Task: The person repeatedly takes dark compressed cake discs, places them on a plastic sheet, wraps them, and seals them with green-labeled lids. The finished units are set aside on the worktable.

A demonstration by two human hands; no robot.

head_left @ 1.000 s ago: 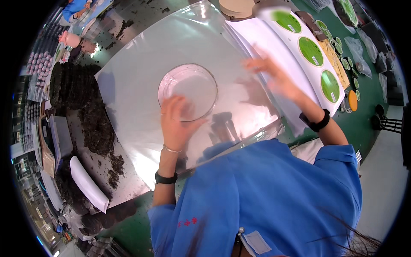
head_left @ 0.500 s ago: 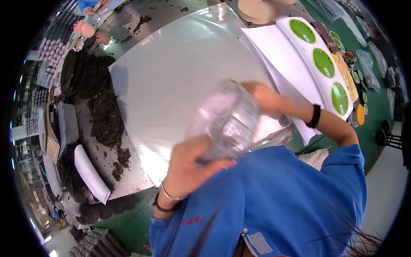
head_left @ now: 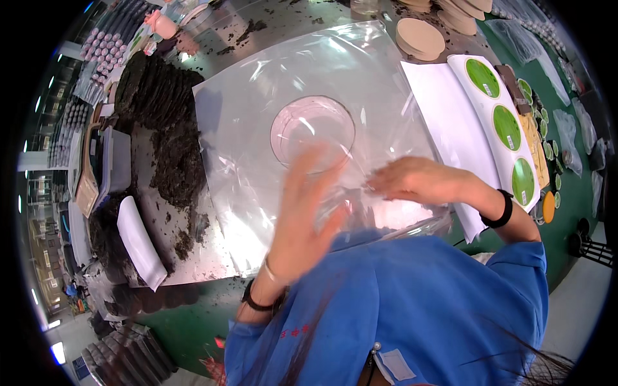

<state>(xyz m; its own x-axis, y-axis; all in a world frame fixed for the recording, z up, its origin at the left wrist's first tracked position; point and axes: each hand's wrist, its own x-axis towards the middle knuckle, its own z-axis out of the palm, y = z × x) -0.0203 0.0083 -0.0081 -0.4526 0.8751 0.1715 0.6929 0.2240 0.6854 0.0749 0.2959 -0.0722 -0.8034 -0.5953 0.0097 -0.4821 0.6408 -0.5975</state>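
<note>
On a clear plastic film sheet point(head_left: 248, 128) lies a round clear plastic container point(head_left: 322, 112) with a pinkish tint. Whether its open side faces up or down, I cannot tell. My left hand point(head_left: 302, 219) is raised over the near edge of the container, blurred, its fingers spread and holding nothing. To the right of the container, my right hand point(head_left: 415, 181) hovers low over the film with fingers stretched out, also without anything in it.
At the left are stacked dark brown pressed cakes point(head_left: 151, 93) and loose crumbs point(head_left: 177, 170). A curled white paper point(head_left: 138, 244) lies nearer. To the right is a white strip with green round labels point(head_left: 508, 125); round beige discs point(head_left: 420, 38) sit at the back.
The clear container has left both hands and now rests flat on the film. My hands have moved apart, with their fingers opened.
</note>
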